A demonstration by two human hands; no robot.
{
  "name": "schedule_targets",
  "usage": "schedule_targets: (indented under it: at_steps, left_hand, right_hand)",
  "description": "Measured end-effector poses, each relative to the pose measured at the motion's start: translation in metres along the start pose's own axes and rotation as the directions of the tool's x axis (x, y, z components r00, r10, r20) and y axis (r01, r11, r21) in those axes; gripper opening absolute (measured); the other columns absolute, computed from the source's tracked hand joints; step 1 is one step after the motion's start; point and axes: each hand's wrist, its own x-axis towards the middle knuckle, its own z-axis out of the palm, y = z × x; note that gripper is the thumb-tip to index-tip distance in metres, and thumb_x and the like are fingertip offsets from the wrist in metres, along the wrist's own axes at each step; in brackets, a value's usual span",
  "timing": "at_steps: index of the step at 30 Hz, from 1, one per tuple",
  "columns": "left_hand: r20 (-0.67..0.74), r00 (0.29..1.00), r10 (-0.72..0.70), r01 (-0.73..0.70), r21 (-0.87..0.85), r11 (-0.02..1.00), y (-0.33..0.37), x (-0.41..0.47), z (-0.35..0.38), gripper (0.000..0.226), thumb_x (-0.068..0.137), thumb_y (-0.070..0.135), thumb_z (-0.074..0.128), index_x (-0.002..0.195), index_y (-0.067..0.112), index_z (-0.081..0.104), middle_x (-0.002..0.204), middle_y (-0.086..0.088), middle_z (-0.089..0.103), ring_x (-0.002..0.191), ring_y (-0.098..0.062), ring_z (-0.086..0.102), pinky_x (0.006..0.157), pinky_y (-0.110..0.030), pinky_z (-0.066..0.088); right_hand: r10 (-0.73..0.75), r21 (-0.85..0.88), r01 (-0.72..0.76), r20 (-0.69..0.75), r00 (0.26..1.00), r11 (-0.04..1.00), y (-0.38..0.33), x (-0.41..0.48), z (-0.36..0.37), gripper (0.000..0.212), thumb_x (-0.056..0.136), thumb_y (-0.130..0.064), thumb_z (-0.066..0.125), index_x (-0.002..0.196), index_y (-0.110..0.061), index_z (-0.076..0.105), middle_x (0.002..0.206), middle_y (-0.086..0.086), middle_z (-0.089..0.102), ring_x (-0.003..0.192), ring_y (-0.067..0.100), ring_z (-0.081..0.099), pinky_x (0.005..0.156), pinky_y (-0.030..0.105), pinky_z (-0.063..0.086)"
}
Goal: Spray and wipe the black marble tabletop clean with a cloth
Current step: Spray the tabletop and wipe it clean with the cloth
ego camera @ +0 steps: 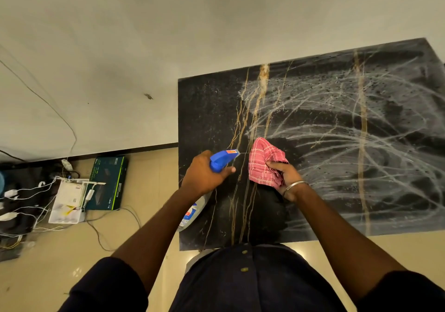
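The black marble tabletop point(325, 157) with gold veins fills the right half of the view and carries white smeared streaks over its right and middle parts. My left hand point(204, 175) grips a spray bottle point(221, 161) with a blue trigger head; its white body point(192, 211) hangs below my wrist at the table's left edge. A thin jet runs from the nozzle to a pink checked cloth point(263, 161). My right hand point(285, 175), with a metal bangle on the wrist, holds that bunched cloth just above the tabletop.
The table stands against a white wall point(168, 35). On the beige floor to the left lie a dark green box point(108, 184), a white tray of small items point(67, 201) and several tangled white cables and chargers point(21, 205).
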Motion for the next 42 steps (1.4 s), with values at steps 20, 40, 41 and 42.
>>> schedule_targets:
  at_steps: [20,40,41,42]
  left_hand:
    - [-0.146,0.987,-0.069,0.062,-0.049,0.997,-0.021,0.005,-0.03,0.032,0.083,0.037,0.069,0.103,0.014,0.059,0.075,0.004,0.058,0.065,-0.009,0.055,0.061,-0.013,0.039]
    - [-0.038,0.996,-0.084,0.083,-0.039,0.996,-0.009,0.07,-0.057,0.028,0.086,0.028,0.066,0.106,0.01,0.058,0.082,-0.007,0.061,0.069,-0.013,0.056,0.062,-0.018,0.043]
    - [-0.028,0.997,-0.079,0.078,-0.041,0.996,-0.007,0.073,-0.057,0.027,0.087,0.028,0.066,0.106,0.011,0.057,0.082,-0.007,0.06,0.069,-0.013,0.055,0.062,-0.017,0.043]
    - [-0.022,0.997,-0.069,0.069,-0.04,0.997,-0.005,0.076,-0.058,0.025,0.087,0.027,0.066,0.104,0.012,0.056,0.08,-0.005,0.059,0.067,-0.012,0.054,0.06,-0.017,0.042]
  right_hand:
    - [-0.468,-0.847,0.156,0.424,0.775,-0.509,0.019,0.044,0.105,0.064,0.074,-0.026,0.071,0.132,-0.018,0.044,0.13,0.009,0.042,0.114,0.03,0.041,0.081,0.037,0.052]
    - [-0.493,-0.88,0.148,0.383,0.781,-0.451,-0.009,0.091,0.146,0.062,0.074,-0.022,0.071,0.13,-0.017,0.047,0.127,0.01,0.041,0.11,0.032,0.041,0.076,0.041,0.055]
    - [-0.438,-0.853,0.189,0.426,0.791,-0.487,-0.011,0.094,0.149,0.063,0.074,-0.023,0.072,0.131,-0.018,0.047,0.128,0.009,0.04,0.11,0.031,0.041,0.076,0.041,0.055]
    - [-0.395,-0.826,0.22,0.46,0.795,-0.519,-0.017,0.096,0.148,0.064,0.075,-0.024,0.072,0.133,-0.02,0.046,0.13,0.008,0.04,0.112,0.031,0.041,0.076,0.04,0.055]
